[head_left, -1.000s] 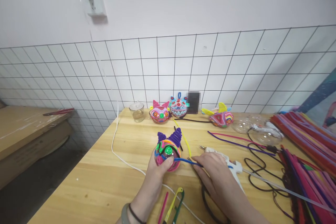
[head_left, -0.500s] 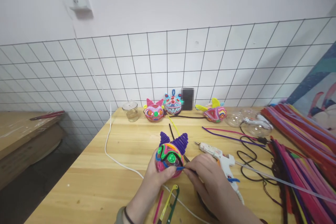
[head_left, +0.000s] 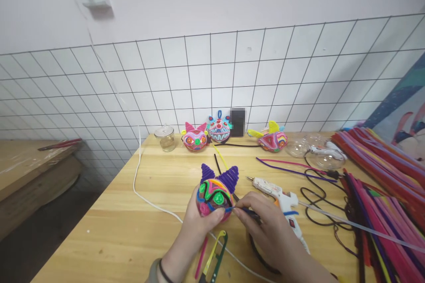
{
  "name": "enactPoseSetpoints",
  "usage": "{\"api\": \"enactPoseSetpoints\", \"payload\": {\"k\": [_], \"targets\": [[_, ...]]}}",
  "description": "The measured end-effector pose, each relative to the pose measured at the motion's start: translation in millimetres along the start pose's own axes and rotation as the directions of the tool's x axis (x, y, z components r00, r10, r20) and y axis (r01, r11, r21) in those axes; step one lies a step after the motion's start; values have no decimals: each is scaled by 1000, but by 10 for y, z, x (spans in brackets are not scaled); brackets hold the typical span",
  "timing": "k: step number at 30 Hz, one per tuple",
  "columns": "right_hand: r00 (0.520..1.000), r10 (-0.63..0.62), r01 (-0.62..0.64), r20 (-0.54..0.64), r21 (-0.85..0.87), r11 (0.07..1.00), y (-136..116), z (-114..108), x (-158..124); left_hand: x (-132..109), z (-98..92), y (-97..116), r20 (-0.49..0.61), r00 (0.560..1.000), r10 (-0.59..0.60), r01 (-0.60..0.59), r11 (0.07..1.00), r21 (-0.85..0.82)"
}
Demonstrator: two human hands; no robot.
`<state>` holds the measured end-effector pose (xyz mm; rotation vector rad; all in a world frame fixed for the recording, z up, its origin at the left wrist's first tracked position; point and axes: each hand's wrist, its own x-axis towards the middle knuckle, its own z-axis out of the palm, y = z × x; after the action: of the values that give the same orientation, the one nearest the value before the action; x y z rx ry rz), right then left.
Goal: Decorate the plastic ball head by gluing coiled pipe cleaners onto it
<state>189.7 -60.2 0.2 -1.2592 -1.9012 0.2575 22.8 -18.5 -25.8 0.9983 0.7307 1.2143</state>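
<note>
My left hand (head_left: 202,223) is wrapped round a ball-shaped animal head (head_left: 215,201) covered in coloured pipe cleaners, with two purple ears on top and a green eye facing up. My left thumb presses on its lower front. At the ball's right side, my right hand (head_left: 262,221) pinches the end of a blue pipe cleaner (head_left: 229,209) against the surface. A slim dark thing also lies between those fingers; its kind is unclear. Beyond my right hand lies a white glue gun (head_left: 274,189). Yellow-and-green-handled snips (head_left: 222,254) and a pink strip (head_left: 201,257) lie below the ball.
Finished heads, one with pink ears (head_left: 195,139), one blue and toothed (head_left: 219,131), and a fish-like one (head_left: 272,140), stand at the back. There are a glass jar (head_left: 165,139), clear balls (head_left: 327,157), bundles of pipe cleaners (head_left: 375,163), a black cord (head_left: 314,190) and a white cable (head_left: 151,205).
My right fingers have shifted slightly along the blue pipe cleaner at the ball's edge, and more of the dark thing shows between them. The ball stays in my left hand.
</note>
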Motion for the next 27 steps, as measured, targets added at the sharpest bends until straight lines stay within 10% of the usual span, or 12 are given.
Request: {"api": "enactPoseSetpoints", "payload": {"k": [6, 16, 27], "targets": [[955, -252, 229, -159, -149, 962, -13, -35, -21, 57, 32, 112, -189, 971, 145, -92, 960, 265], [913, -408, 404, -11, -117, 907, -88, 48, -55, 51, 11, 166, -339, 877, 340, -181, 888, 422], [878, -478, 473, 17, -174, 864, -59, 117, -70, 117, -138, 188, -340, 921, 191, -184, 981, 54]]}}
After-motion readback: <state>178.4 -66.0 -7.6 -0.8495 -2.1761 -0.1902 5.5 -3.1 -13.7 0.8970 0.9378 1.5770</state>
